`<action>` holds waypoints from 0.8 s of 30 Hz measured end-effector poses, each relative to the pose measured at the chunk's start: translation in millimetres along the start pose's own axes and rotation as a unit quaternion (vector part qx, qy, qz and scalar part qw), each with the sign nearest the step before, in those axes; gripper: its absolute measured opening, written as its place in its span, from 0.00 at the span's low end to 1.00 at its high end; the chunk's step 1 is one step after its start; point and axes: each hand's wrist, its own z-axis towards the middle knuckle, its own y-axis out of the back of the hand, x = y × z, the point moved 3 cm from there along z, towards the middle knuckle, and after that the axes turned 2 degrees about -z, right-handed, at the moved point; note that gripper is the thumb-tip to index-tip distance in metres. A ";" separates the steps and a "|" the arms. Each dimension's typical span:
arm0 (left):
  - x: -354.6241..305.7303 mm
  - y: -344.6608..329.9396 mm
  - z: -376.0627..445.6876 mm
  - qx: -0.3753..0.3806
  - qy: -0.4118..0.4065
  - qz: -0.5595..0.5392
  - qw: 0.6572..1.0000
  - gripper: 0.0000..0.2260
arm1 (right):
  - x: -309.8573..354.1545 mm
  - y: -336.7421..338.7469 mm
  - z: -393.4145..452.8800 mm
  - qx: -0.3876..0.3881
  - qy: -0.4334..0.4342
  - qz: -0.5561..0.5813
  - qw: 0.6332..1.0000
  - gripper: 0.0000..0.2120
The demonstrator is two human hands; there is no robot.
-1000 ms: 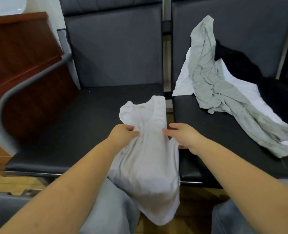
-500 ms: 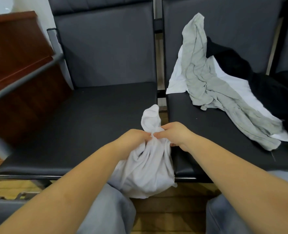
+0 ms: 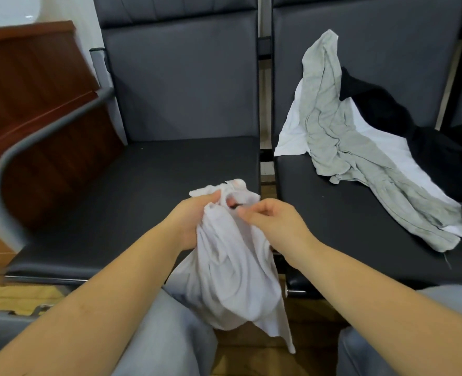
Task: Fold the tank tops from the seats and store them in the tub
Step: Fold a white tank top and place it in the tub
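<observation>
Dark seat [image 3: 148,185] ahead; my left hand [image 3: 194,215] grips the white tank top [image 3: 232,267] hanging lengthwise, right hand [image 3: 273,221] pinches its top.

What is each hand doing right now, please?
Left hand: closed, gripping the bunched top of the white tank top.
Right hand: fingers curled, pinching the same tank top near its top edge.
</observation>
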 end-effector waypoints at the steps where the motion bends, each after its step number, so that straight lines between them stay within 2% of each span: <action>1: -2.8 1.8 -1.0 0.004 -0.012 -0.019 1.000 0.14 | -3.2 4.3 2.4 -0.024 -0.027 0.003 0.999 0.13; 2: -5.1 2.6 -3.2 0.011 -0.020 -0.034 0.999 0.13 | -5.6 6.5 3.7 -0.023 -0.072 0.003 0.997 0.18; 5: -6.9 1.7 -10.7 0.027 -0.023 -0.045 0.998 0.10 | -16.2 1.8 7.3 0.056 -0.183 0.057 0.980 0.33; 8: -4.7 -2.9 -16.6 0.075 -0.001 -0.029 0.997 0.12 | -14.3 -12.0 8.5 0.118 -0.150 0.174 0.966 0.41; 11: 0.8 -8.3 -19.6 0.128 0.026 0.033 0.991 0.14 | -12.0 -15.0 9.8 0.139 -0.141 0.245 0.949 0.46; 13: 7.0 -15.1 -23.1 0.167 0.049 0.092 0.980 0.14 | -11.0 -12.9 8.1 0.149 -0.145 0.221 0.953 0.43; 15: 11.7 -18.5 -24.9 0.183 0.062 0.127 0.973 0.16 | -11.7 -8.2 6.7 0.123 -0.132 0.161 0.970 0.26; 17: 13.2 -19.3 -23.0 0.184 0.067 0.134 0.971 0.20 | -11.3 -2.9 5.8 0.072 -0.123 0.163 0.976 0.09; 19: 11.8 -16.2 -19.6 0.173 0.071 0.119 0.975 0.20 | -10.4 0.9 8.8 0.037 -0.127 0.217 0.967 0.07; 21: 8.7 -8.6 -15.6 0.118 0.057 0.133 0.982 0.20 | -9.5 9.3 15.1 -0.002 -0.146 0.286 0.947 0.08; 22: 6.8 -3.6 -12.8 0.074 0.029 0.188 0.979 0.21 | -8.9 16.3 18.7 -0.022 -0.149 0.316 0.937 0.08; 24: 1.0 8.5 -7.4 -0.024 -0.033 0.351 0.935 0.24 | -9.9 34.8 28.0 -0.063 -0.143 0.352 0.923 0.09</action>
